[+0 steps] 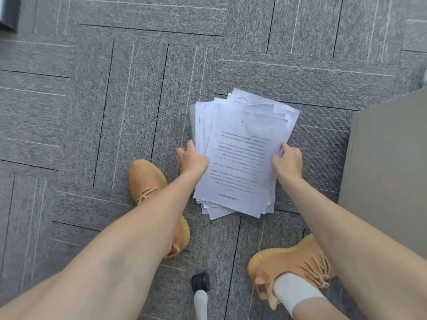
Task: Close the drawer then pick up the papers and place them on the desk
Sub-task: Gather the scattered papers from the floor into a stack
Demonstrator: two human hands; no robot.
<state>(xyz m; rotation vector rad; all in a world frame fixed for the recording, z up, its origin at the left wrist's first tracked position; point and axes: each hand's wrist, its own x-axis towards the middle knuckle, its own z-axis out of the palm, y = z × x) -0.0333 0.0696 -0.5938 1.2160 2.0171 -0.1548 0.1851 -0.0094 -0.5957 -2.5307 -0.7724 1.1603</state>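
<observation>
A loose stack of white printed papers (240,155) lies on the grey carpet, its sheets fanned out unevenly. My left hand (191,158) grips the stack's left edge, fingers curled under it. At the right edge, my right hand (287,159) holds the sheets with the thumb on top. A grey cabinet (388,158) stands just right of the papers; no drawer front shows from this angle.
My two orange shoes (147,185) (293,262) stand on the carpet (92,100) on either side below the papers. A chair caster with a white leg (200,287) sits between my feet. A dark object edge (8,12) shows at the top left.
</observation>
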